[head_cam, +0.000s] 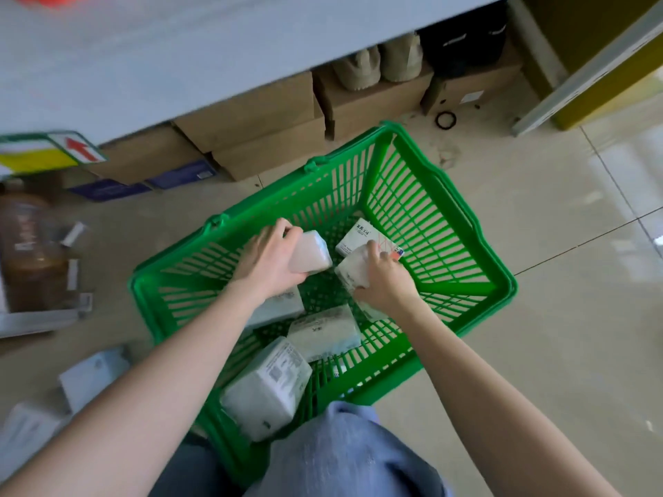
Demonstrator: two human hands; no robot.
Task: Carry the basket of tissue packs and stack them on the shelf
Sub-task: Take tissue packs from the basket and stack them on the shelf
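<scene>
A green slatted plastic shopping basket [462, 245] stands on the pale tiled floor [538, 335], and everything else is placed against it. At its nearest edge, a fold of blue-grey cloth [341, 453] from the person's clothing overlaps the rim. Six white plastic-wrapped tissue packs can be counted inside the basket. The nearest and largest pack [267, 389] leans against the near-left wall. A second pack [323, 333] lies flat on the basket bottom at mid-basket, and a third [283, 304] sits just left of it, partly hidden under the left forearm. Further in, the left hand [267, 261] grips a fourth pack [310, 252], fingers curled over its top edge and thumb beneath, lifted off the bottom. Beside it, the right hand [385, 281] closes round a fifth, crumpled pack [353, 272]. A sixth pack [362, 234] with printed characters lies just beyond the right hand's fingertips, towards the far wall.

Left of the basket, blurred white boxes [93, 374] lie on the floor, and a brown bottle [32, 249] stands further left. Beyond the basket, at least three brown cardboard cartons [251, 120] are packed under a grey shelf board [179, 48], with two beige shoes [380, 66] standing on one carton. A small black ring [445, 120] lies on the floor beyond the basket's far corner.
</scene>
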